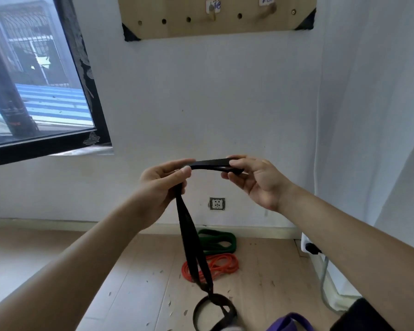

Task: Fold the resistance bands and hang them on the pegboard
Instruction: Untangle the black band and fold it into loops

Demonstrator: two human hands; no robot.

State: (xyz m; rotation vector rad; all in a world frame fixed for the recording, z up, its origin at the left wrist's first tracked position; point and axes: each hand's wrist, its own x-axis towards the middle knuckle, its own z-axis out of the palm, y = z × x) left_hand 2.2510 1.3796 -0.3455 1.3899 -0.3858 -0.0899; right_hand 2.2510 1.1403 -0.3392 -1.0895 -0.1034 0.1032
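- Left hand (164, 185) pinched the black band (191, 237) between thumb and fingers; right hand (253, 180) pinched the same band a short way along; a flat doubled stretch ran level between the two hands.
- Rest of the band hung from the left hand as two strands, twisted near the bottom; its lowest loop reached the floor (134, 278) or just above it, cannot tell which.
- Step judged: folding the black band, early; most of its length was still unfolded.
- Green band (219, 241) and orange band (221, 265) lay coiled on the floor by the wall; a purple band (289, 323) showed at the bottom edge; none hung yet.
- Pegboard (215, 17) was on the wall above, well apart from the hands; two pegs (212, 14) seen, both bare.
- Next move, as judged: gather the hanging strands up into the fold; untwist the lower part first, else the fold may sit uneven on a peg.
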